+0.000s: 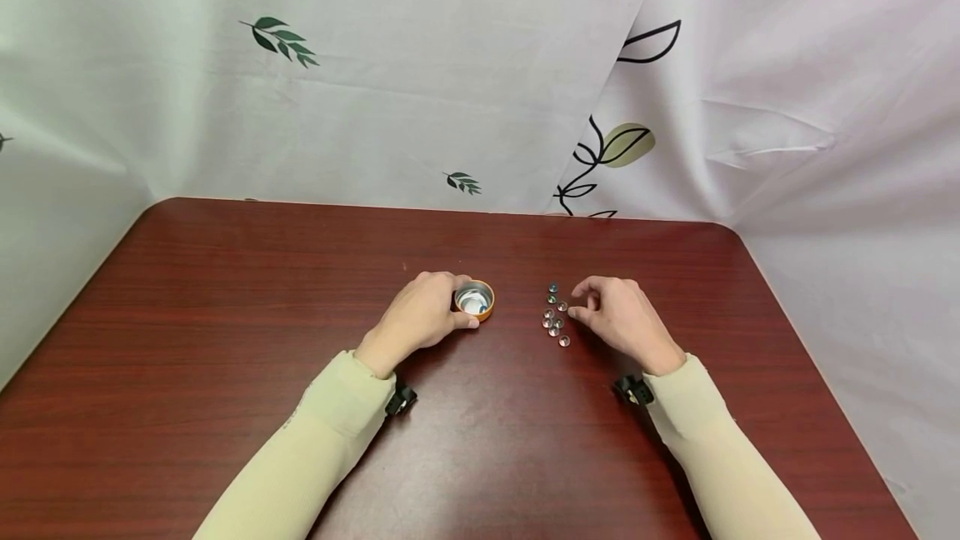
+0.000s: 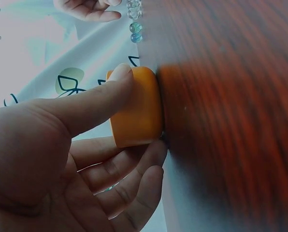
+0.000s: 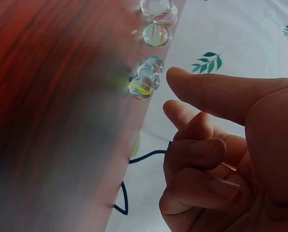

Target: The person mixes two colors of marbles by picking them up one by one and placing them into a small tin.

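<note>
A small round orange tin (image 1: 486,315) with a silvery inside stands on the table near the middle. My left hand (image 1: 418,311) grips it from the left, thumb on the near side and fingers round the far side. Something small and bluish shows in the bottom of the tin. To its right lies a loose cluster of several glass marbles (image 1: 553,323), mostly clear, some with blue or green. Beside them hovers my right hand (image 1: 618,315), thumb and forefinger apart. In the right wrist view, a marble with a yellow streak (image 3: 141,88) lies near the thumb tip, not touched.
The dark red-brown wooden table (image 1: 465,440) has rounded far corners. White cloth (image 1: 420,107) with leaf prints hangs behind it and along the sides. Each wrist carries a small black camera, such as the left one (image 1: 401,398).
</note>
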